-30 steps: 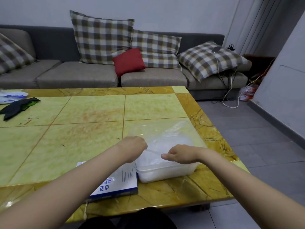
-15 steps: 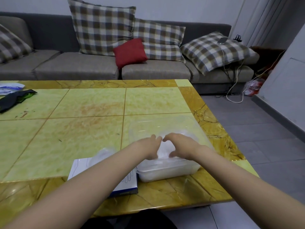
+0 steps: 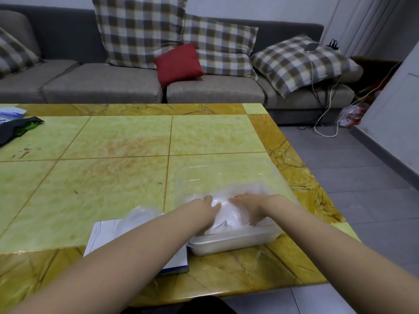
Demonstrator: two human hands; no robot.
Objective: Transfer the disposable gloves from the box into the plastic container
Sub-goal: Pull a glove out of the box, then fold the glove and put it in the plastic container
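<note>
A clear plastic container (image 3: 233, 242) sits near the table's front right, its hinged lid (image 3: 226, 175) lying open behind it. A heap of thin clear disposable gloves (image 3: 229, 214) fills it. My left hand (image 3: 205, 210) and my right hand (image 3: 249, 207) both press down on the heap, fingers spread fairly flat, side by side. The white and blue glove box (image 3: 102, 234) lies flat to the left of the container, largely under my left forearm, with a clear glove (image 3: 140, 215) sticking out of it.
The green and yellow tiled table (image 3: 113, 173) ends just right of the container. Dark cloth (image 3: 15, 130) and a white packet (image 3: 11, 113) lie at the far left. A grey sofa (image 3: 102, 85) with cushions stands behind; cables (image 3: 326, 118) trail on the floor at right.
My hands, first apart and stretching a glove over the container, have come together and now press the heap down inside it. A glove now shows at the box.
</note>
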